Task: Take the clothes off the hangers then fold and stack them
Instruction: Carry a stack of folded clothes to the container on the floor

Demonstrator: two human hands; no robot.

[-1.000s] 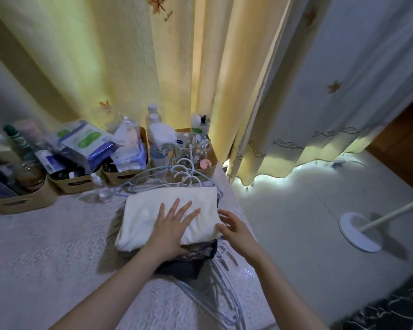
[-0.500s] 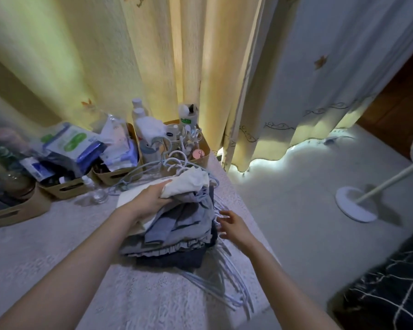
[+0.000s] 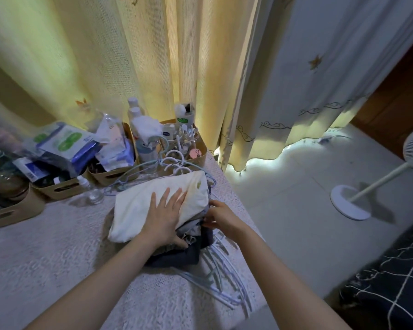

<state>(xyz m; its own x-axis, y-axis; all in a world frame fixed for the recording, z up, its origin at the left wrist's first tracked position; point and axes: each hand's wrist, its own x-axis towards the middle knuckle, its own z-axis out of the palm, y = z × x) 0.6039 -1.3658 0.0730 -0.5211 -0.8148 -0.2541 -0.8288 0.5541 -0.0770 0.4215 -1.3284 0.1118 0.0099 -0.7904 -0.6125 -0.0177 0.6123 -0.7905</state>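
Little room lay beyond my right hand (image 3: 221,216), the table (image 3: 240,198) edge close beside it; it gripped the stack (image 3: 138,210) at its side, my left hand (image 3: 162,210) spread flat on top.

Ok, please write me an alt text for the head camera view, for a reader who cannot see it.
A person's left hand presses flat on a cream folded garment topping a stack of clothes on a lace-covered table, while the right hand touches the stack's side. Empty pale hangers lie beside the stack; baskets of bottles and yellow curtains stand behind.
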